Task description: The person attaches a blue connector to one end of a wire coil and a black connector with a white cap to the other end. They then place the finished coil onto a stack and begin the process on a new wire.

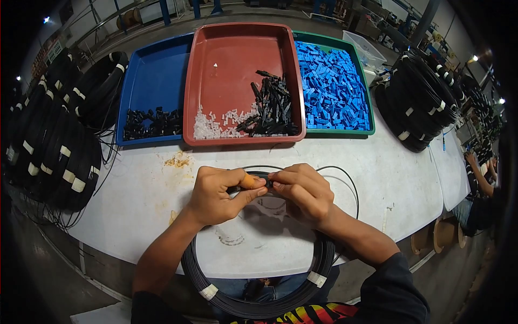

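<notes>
My left hand (218,195) and my right hand (305,193) meet over the middle of the table, fingertips nearly touching. Both pinch a small black piece (269,184), mostly hidden by the fingers; I cannot make out its exact kind. An orange wrap (248,181) covers one left fingertip. Beneath the hands lies a coil of black cable (189,259), bound with white tape (317,279), its near side hanging over the table's front edge. One loose loop of cable (353,189) arcs out to the right of my right hand.
Across the back stand a blue tray (156,59) of small black parts, a red tray (237,54) of clear and long black pieces, and a green tray (372,121) of blue clips. Cable coils (54,146) pile up left and right (415,102). Another person's arm (479,175) shows far right.
</notes>
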The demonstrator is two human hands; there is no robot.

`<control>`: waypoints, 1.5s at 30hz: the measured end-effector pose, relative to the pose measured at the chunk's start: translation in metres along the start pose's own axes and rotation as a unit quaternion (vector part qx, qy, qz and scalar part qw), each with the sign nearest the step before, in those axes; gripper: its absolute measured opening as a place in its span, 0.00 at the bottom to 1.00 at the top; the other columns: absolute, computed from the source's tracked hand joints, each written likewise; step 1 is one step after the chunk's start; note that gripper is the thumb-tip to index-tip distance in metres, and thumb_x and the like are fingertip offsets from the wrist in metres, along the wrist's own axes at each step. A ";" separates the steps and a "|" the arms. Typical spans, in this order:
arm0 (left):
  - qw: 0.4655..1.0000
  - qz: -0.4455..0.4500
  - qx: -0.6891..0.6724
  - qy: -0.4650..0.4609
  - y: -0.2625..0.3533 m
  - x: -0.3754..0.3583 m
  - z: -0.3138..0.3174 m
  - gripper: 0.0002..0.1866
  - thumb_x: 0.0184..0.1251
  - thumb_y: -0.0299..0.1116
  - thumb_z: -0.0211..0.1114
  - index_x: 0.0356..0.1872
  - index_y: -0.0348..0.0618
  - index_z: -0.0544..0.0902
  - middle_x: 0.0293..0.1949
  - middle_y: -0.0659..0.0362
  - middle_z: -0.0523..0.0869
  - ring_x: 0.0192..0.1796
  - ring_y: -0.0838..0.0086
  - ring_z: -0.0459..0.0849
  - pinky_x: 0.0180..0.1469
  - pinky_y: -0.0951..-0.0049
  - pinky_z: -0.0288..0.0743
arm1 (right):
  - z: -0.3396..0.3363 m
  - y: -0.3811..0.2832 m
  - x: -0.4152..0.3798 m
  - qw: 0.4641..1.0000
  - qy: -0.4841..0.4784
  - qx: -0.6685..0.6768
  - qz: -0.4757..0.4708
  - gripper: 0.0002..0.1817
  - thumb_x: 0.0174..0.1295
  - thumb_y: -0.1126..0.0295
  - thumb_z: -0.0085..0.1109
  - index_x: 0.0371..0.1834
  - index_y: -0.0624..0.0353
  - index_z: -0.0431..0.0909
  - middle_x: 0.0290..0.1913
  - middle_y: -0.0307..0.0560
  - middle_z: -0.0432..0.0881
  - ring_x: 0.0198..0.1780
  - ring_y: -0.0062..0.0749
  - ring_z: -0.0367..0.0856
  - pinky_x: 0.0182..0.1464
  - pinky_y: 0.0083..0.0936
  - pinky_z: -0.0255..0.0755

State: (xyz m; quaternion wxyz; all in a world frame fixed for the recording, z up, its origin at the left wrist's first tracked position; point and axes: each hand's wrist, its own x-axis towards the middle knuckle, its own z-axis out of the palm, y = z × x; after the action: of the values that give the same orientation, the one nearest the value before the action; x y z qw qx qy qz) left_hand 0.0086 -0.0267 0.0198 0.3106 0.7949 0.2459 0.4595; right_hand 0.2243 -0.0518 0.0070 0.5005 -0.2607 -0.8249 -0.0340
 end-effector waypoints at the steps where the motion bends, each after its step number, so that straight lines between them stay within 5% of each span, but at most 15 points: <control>1: 0.999 -0.044 -0.025 -0.016 0.002 -0.002 -0.001 0.06 0.55 0.20 0.78 0.33 0.33 0.90 0.32 0.49 0.93 0.32 0.68 0.93 0.36 0.75 0.86 | -0.001 0.000 0.001 0.999 0.002 -0.014 -0.035 0.12 0.44 0.86 0.67 0.33 0.69 0.78 0.39 0.56 0.86 0.38 0.44 0.86 0.38 0.35 0.80; 6: 0.997 0.059 0.037 -0.023 -0.003 -0.002 0.004 0.05 0.54 0.20 0.78 0.29 0.34 0.88 0.30 0.52 0.92 0.30 0.67 0.92 0.33 0.74 0.83 | -0.002 -0.003 -0.001 0.999 -0.026 -0.016 -0.037 0.15 0.38 0.86 0.69 0.32 0.68 0.79 0.38 0.56 0.87 0.36 0.46 0.87 0.36 0.33 0.80; 8: 0.944 0.263 0.195 -0.046 -0.015 0.000 0.001 0.05 0.53 0.21 0.76 0.28 0.36 0.86 0.31 0.55 0.90 0.28 0.71 0.88 0.31 0.73 0.81 | -0.003 -0.006 -0.002 0.984 -0.083 0.077 0.138 0.14 0.39 0.88 0.62 0.32 0.66 0.78 0.39 0.52 0.86 0.37 0.45 0.86 0.38 0.35 0.80; 9: 0.917 0.315 0.241 -0.034 -0.016 0.001 0.003 0.06 0.53 0.21 0.75 0.29 0.37 0.85 0.32 0.57 0.89 0.27 0.73 0.85 0.30 0.72 0.80 | -0.001 -0.003 -0.004 0.984 -0.084 0.078 0.137 0.14 0.39 0.88 0.62 0.32 0.66 0.78 0.39 0.52 0.86 0.37 0.45 0.86 0.38 0.35 0.80; 12: 0.890 0.347 0.290 -0.045 -0.014 0.003 0.001 0.07 0.50 0.17 0.75 0.28 0.34 0.85 0.32 0.55 0.90 0.28 0.69 0.87 0.31 0.69 0.82 | 0.006 0.007 -0.011 0.959 -0.098 0.154 0.215 0.17 0.38 0.90 0.59 0.33 0.64 0.79 0.40 0.50 0.87 0.38 0.46 0.86 0.39 0.34 0.81; 16: 0.949 0.237 0.201 -0.055 -0.014 -0.001 -0.003 0.06 0.51 0.17 0.76 0.27 0.34 0.86 0.32 0.53 0.91 0.29 0.69 0.90 0.33 0.72 0.83 | 0.004 0.001 -0.003 0.973 -0.066 0.123 0.183 0.16 0.41 0.92 0.62 0.34 0.65 0.79 0.40 0.52 0.88 0.38 0.43 0.88 0.38 0.31 0.82; 18: 0.997 0.041 0.065 -0.014 -0.005 -0.001 -0.002 0.05 0.53 0.18 0.77 0.27 0.33 0.88 0.30 0.51 0.92 0.30 0.69 0.92 0.35 0.75 0.84 | 0.002 -0.002 0.001 0.987 -0.047 0.075 0.137 0.14 0.43 0.92 0.64 0.33 0.66 0.79 0.40 0.54 0.88 0.37 0.39 0.89 0.36 0.28 0.81; 20: 1.000 0.018 0.023 -0.002 -0.006 -0.001 0.002 0.05 0.57 0.20 0.77 0.33 0.33 0.89 0.27 0.52 0.92 0.28 0.71 0.92 0.31 0.77 0.83 | 0.001 0.000 0.002 1.000 -0.023 0.001 0.017 0.14 0.41 0.89 0.67 0.32 0.68 0.79 0.38 0.54 0.87 0.36 0.42 0.88 0.35 0.30 0.80; 22: 0.977 -0.149 -0.150 -0.011 -0.004 -0.004 0.004 0.05 0.57 0.21 0.78 0.33 0.32 0.89 0.28 0.52 0.92 0.29 0.73 0.92 0.32 0.77 0.83 | 0.001 0.001 0.000 0.999 -0.019 -0.026 -0.025 0.14 0.41 0.86 0.67 0.33 0.68 0.78 0.40 0.55 0.86 0.38 0.43 0.86 0.37 0.32 0.80; 27: 0.999 -0.002 -0.016 -0.030 -0.003 0.000 0.003 0.05 0.54 0.18 0.77 0.31 0.33 0.89 0.27 0.52 0.91 0.26 0.71 0.90 0.31 0.75 0.82 | 0.001 -0.002 0.003 0.996 -0.036 -0.054 -0.057 0.13 0.43 0.80 0.66 0.33 0.68 0.76 0.41 0.55 0.83 0.38 0.45 0.83 0.39 0.35 0.77; 31: 0.978 0.174 0.115 -0.015 -0.016 -0.002 0.006 0.07 0.50 0.17 0.76 0.26 0.36 0.86 0.25 0.55 0.89 0.23 0.70 0.85 0.28 0.72 0.79 | -0.001 -0.005 0.004 0.996 -0.082 -0.002 0.037 0.15 0.38 0.85 0.66 0.31 0.65 0.75 0.37 0.52 0.83 0.35 0.45 0.83 0.36 0.36 0.77; 35: 0.953 0.233 0.190 -0.043 -0.013 -0.001 0.004 0.08 0.51 0.18 0.76 0.24 0.38 0.84 0.27 0.57 0.89 0.24 0.71 0.84 0.29 0.71 0.80 | 0.001 -0.004 0.001 0.976 -0.093 0.098 0.169 0.15 0.42 0.93 0.62 0.31 0.64 0.75 0.36 0.52 0.85 0.35 0.44 0.86 0.37 0.32 0.79; 37: 0.894 0.328 0.303 -0.030 -0.014 -0.001 0.005 0.06 0.55 0.23 0.73 0.24 0.40 0.82 0.29 0.60 0.87 0.24 0.72 0.82 0.30 0.72 0.78 | 0.003 0.001 -0.002 0.960 -0.100 0.153 0.211 0.14 0.45 0.93 0.62 0.31 0.65 0.75 0.37 0.52 0.86 0.35 0.42 0.87 0.37 0.30 0.79; 41: 0.882 0.340 0.323 -0.041 -0.013 0.000 0.002 0.07 0.53 0.20 0.76 0.25 0.38 0.84 0.31 0.56 0.89 0.25 0.71 0.85 0.29 0.72 0.80 | 0.006 0.010 -0.004 0.934 -0.107 0.222 0.258 0.13 0.50 0.93 0.64 0.33 0.65 0.76 0.38 0.52 0.87 0.37 0.40 0.88 0.38 0.29 0.80; 45: 0.958 0.222 0.183 -0.002 -0.015 -0.002 0.002 0.08 0.51 0.20 0.78 0.25 0.36 0.85 0.29 0.53 0.91 0.24 0.71 0.86 0.29 0.73 0.81 | 0.003 0.002 0.002 0.968 -0.088 0.136 0.193 0.12 0.51 0.91 0.66 0.32 0.64 0.76 0.37 0.51 0.88 0.37 0.40 0.88 0.37 0.29 0.80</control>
State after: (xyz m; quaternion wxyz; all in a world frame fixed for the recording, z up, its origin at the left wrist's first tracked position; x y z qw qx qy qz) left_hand 0.0077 -0.0183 0.0068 0.0504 0.8739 0.1428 0.4620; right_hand 0.2221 -0.0485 0.0068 0.4535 -0.3465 -0.7967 0.1990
